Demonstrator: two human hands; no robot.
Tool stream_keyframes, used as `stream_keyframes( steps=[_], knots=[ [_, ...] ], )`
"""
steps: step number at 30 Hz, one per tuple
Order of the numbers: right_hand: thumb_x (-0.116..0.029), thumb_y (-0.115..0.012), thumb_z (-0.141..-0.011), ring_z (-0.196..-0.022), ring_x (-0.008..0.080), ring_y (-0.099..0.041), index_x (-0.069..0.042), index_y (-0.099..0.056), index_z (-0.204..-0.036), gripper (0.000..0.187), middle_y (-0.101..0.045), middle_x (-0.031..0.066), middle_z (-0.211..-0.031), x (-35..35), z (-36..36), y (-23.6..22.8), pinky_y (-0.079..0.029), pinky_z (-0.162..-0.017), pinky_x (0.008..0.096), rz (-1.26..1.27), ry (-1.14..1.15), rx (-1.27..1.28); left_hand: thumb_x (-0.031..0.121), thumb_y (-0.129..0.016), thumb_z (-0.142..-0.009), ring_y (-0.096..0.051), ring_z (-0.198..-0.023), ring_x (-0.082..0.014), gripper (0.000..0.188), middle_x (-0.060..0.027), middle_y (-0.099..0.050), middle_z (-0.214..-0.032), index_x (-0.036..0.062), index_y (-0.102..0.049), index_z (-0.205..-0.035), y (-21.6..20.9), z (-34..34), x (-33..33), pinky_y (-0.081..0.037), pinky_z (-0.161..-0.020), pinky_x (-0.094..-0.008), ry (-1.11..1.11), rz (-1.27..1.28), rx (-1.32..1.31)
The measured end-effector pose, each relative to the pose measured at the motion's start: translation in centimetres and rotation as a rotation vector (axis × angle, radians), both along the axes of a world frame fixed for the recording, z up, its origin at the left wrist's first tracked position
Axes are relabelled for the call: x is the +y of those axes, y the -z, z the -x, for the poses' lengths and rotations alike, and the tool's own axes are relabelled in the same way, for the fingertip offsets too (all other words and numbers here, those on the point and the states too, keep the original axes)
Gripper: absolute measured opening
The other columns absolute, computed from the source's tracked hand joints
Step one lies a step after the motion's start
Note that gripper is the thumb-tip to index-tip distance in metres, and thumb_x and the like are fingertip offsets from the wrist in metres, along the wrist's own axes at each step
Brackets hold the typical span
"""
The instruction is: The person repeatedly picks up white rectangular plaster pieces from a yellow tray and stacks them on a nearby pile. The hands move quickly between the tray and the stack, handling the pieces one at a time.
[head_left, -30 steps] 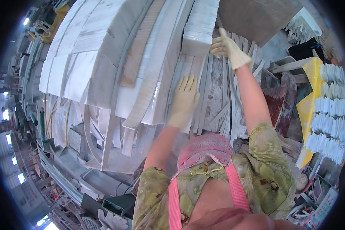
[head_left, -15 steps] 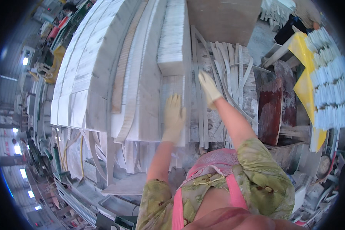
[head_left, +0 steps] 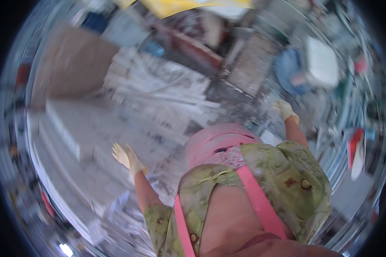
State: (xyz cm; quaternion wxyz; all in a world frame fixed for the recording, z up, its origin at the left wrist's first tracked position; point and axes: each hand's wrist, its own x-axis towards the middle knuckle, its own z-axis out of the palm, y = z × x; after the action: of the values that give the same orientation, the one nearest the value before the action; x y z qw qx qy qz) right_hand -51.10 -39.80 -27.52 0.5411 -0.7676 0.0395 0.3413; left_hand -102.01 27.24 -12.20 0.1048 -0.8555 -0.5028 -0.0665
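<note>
My left hand [head_left: 128,158], in a pale cream glove, is in the air with fingers spread and nothing in it. It is nearest the long stacked pale slabs or strips [head_left: 64,128] on the left. Out to the right, my right hand [head_left: 285,110] wears a matching glove. Its fingers look loosely stretched, slightly blurred, and no object shows in them. Between the hands, farther off, lies a heap of long thin whitish strips [head_left: 158,88]. Motion blur smears much of the picture.
A large brown board [head_left: 73,64] stands at the far left. Ahead are a dark red panel [head_left: 193,45], a yellow sheet [head_left: 180,5] and a dusty flat board [head_left: 255,64]. A blue round tub [head_left: 287,70] and a white container [head_left: 321,62] stand beyond my right hand.
My view has swung to the right, so the stacks now lie at left. My left hand has come off the stack; my right hand has moved away from the strips, out to the right.
</note>
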Motion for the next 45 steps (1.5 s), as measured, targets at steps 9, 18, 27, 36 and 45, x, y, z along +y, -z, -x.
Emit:
stream_keyframes(
  steps=[9, 18, 27, 36, 45],
  knots=[
    [-0.021, -0.040, -0.110, -0.147, 0.0378, -0.041, 0.001, -0.032, -0.158, 0.054, -0.042, 0.0233, -0.159, 7.4, 0.3, -15.5, -0.032, -0.125, 0.0463, -1.053, -0.106, 0.531, 0.018, -0.064, -0.101, -0.048, -0.142, -0.0238, 0.053, -0.0127, -0.056, -0.149, 0.0016, -0.051, -0.149, -0.9, -35.9, -25.3, -0.034, -0.119, -0.0364, 0.709, 1.569, -0.415],
    [-0.025, -0.063, -0.100, -0.100, 0.0155, -0.068, 0.006, -0.071, -0.120, 0.037, -0.074, 0.0096, -0.109, 9.3, -5.0, -27.8, -0.052, -0.088, 0.0299, -0.528, -0.181, 0.075, 0.012, -0.078, -0.086, -0.055, -0.131, -0.0207, 0.080, -0.0130, -0.059, -0.143, 0.0023, -0.041, -0.156, -13.4, -55.2, -39.6, -0.046, -0.108, -0.0345, 0.959, 2.067, -0.029],
    [-0.025, -0.062, -0.100, -0.098, 0.0144, -0.065, 0.003, -0.068, -0.120, 0.035, -0.072, 0.0042, -0.099, 13.9, -21.6, -24.3, -0.049, -0.087, 0.0306, -0.408, 0.130, -0.282, 0.026, -0.071, -0.098, -0.067, -0.111, -0.0189, 0.056, -0.0105, -0.068, -0.128, -0.0005, -0.053, -0.143, -8.2, -73.3, -37.8, -0.056, -0.092, -0.0315, 0.788, 2.326, -0.356],
    [-0.036, -0.062, -0.104, -0.080, 0.0278, -0.076, 0.005, -0.074, -0.101, 0.042, -0.076, 0.0180, -0.092, 15.3, -38.4, -24.8, -0.062, -0.077, 0.0367, -0.542, 0.085, 0.101, 0.031, -0.067, -0.102, -0.070, -0.104, -0.0206, 0.034, -0.0128, -0.073, -0.113, 0.0007, -0.067, -0.118, -13.3, -86.3, -31.2, -0.054, -0.098, -0.0333, 0.419, 2.163, -1.044],
    [-0.037, -0.067, -0.101, -0.082, 0.0266, -0.076, 0.003, -0.072, -0.104, 0.040, -0.075, 0.0176, -0.092, 13.4, -48.6, -24.1, -0.063, -0.077, 0.0372, -0.535, 0.121, 0.117, 0.020, -0.062, -0.104, -0.065, -0.083, -0.0151, 0.016, -0.0071, -0.071, -0.097, 0.0058, -0.068, -0.108, -13.8, -87.5, -26.3, -0.052, -0.078, -0.0309, 0.378, 1.818, -1.148]
  ],
)
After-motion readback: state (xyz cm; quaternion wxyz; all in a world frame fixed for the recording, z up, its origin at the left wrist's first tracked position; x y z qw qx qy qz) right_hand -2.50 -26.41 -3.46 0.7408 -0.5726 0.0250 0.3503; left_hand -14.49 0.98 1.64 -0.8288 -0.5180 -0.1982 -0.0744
